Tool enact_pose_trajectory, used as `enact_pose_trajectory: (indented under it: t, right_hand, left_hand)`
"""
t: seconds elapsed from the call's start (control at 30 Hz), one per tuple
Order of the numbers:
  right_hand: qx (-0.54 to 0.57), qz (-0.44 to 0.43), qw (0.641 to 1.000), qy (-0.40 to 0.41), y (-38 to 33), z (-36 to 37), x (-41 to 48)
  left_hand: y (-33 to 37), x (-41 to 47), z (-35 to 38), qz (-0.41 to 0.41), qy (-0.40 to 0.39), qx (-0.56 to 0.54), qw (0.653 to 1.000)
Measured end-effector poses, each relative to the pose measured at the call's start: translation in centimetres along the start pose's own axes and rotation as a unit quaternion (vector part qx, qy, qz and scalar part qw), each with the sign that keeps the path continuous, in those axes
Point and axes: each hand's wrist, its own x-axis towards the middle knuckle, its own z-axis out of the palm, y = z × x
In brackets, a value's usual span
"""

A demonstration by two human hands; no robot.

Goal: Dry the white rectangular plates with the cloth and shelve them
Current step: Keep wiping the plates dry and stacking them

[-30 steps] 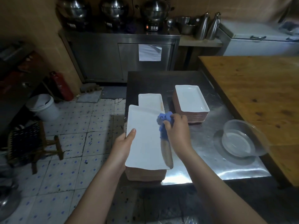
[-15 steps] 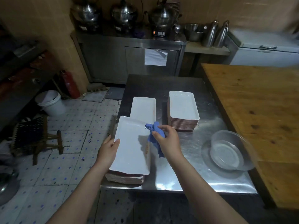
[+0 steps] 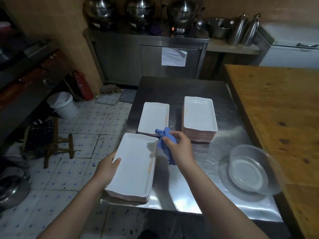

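In the head view, a near stack [image 3: 131,195] of white rectangular plates is seen at the front left corner of the steel tabletop [image 3: 181,192], close to its left edge. Its top plate [image 3: 136,163] is held at the left long edge by the left hand [image 3: 107,167], the thumb laid over the rim and the other fingers hidden beneath. A bunched blue cloth [image 3: 165,142] is pinched in the closed fingers of the right hand [image 3: 179,149] and hangs just beside the plate's far right corner, apart from its face. Further back, a low middle stack [image 3: 153,118] and a taller right stack [image 3: 199,114] are set. A clear bowl [image 3: 250,171] lies to the right, against a wooden table [image 3: 279,109]. No shelf can be made out. The step in hand is judged to be the wiping of the top plate. It would be done best with the cloth opened flatter, drawn along the full length, then worked round the rim and corners. The plate should be steadied firmly throughout, so that the stack is not nudged off the edge.
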Motion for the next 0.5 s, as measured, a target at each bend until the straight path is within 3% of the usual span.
enact_pose_trajectory:
  t: [0.17,0.3,0.5]
  right_hand:
    - [0.057,0.019,0.998,-0.005,-0.5,1.0,2.9]
    - [0.121,0.062,0.991,-0.004,-0.7,1.7,6.1]
    - [0.193,0.13,0.973,0.003,-0.6,3.2,11.5]
  left_hand:
    - [1.5,3.3,-0.3,-0.057,-0.029,0.006,0.998]
    - [5.0,8.7,-0.4,-0.034,0.012,0.017,0.999]
    - [9.5,16.9,2.1,-0.017,-0.037,0.014,0.999]
